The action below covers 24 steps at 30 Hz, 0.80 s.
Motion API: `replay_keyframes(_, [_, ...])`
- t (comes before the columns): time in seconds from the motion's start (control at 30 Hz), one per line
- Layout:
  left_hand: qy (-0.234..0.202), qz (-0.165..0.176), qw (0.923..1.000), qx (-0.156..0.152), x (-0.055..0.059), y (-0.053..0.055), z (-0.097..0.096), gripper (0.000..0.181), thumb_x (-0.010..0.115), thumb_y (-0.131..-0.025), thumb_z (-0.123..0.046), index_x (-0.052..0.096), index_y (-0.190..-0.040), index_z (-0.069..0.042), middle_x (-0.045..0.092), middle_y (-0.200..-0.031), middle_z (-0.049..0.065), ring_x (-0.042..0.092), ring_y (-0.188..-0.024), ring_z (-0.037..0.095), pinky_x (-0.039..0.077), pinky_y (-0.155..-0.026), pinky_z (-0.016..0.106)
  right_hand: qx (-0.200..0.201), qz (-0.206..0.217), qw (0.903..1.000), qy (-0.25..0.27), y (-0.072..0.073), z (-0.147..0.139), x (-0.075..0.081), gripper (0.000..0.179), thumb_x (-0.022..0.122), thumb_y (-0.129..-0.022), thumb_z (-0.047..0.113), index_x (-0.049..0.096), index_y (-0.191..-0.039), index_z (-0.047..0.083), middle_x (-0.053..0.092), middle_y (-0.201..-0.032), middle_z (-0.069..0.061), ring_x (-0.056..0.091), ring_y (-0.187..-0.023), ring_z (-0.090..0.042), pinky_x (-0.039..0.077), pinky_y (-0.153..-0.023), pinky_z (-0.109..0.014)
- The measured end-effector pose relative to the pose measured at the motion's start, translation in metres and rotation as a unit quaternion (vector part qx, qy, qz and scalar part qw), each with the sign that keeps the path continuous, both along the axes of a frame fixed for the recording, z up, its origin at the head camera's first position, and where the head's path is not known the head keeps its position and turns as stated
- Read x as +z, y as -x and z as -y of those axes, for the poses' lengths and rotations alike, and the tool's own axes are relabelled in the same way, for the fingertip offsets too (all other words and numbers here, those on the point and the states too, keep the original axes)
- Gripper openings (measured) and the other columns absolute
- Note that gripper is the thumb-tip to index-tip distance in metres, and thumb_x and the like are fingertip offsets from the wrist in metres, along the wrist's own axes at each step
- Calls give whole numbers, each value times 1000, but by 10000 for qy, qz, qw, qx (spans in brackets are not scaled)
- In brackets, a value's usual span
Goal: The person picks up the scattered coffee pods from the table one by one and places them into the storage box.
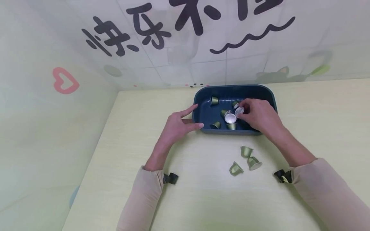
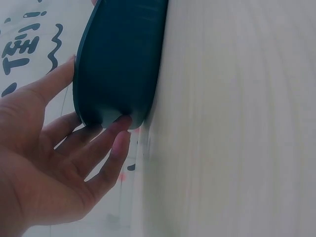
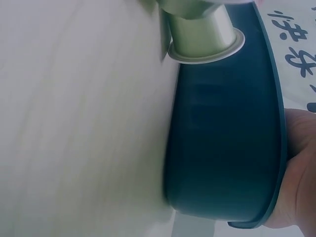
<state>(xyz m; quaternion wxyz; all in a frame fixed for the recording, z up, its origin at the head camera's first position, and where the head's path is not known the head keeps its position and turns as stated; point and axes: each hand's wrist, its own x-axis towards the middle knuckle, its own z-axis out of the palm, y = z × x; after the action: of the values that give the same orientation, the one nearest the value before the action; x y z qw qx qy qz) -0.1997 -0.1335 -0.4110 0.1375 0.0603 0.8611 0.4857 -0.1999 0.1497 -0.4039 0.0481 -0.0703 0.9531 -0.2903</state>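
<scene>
In the head view, a dark blue rectangular basin (image 1: 203, 110) stands on the table with several green coffee capsules in it. My right hand (image 1: 261, 115) reaches over its right half, thumb and fingers pinching a capsule (image 1: 239, 111) whose silver foil lid shows. Just left of that, another capsule (image 1: 230, 118) lies foil up among others. My left hand (image 1: 178, 126) is at the basin's left end, thumb and forefinger spread near its rim. The left wrist view shows the left fingers (image 2: 106, 143) extended against the outer wall. In the right wrist view the right hand is partly hidden behind the basin.
Three loose green capsules, one of them tipped on its side (image 1: 236, 168), lie on the pale table (image 1: 202, 192) in front of the basin. Behind it rises a white wall (image 1: 179, 61) with black lettering and small drawings.
</scene>
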Motion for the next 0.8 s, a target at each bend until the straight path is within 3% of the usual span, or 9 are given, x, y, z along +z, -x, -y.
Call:
replay_keyframes(0.47, [-42,-28,10000,-31,-2,0,1,70,85,-81,-25,53,-144,-33,57,-139,15,67,-111,19,53,-80,34,70,-138,9996,-228,-1,1,-3,35,72,-91,23,70,-119,2,69,-91,-13,58,-78,-27,44,-65,-39])
replay_keyframes(0.8, [-70,-26,10000,-18,-2,1,1,71,85,-81,-26,53,-144,-34,58,-138,15,67,-111,17,54,-84,36,50,-171,9997,-188,0,2,-3,35,72,-92,23,70,-119,2,71,-95,-15,63,-83,-29,49,-71,-44])
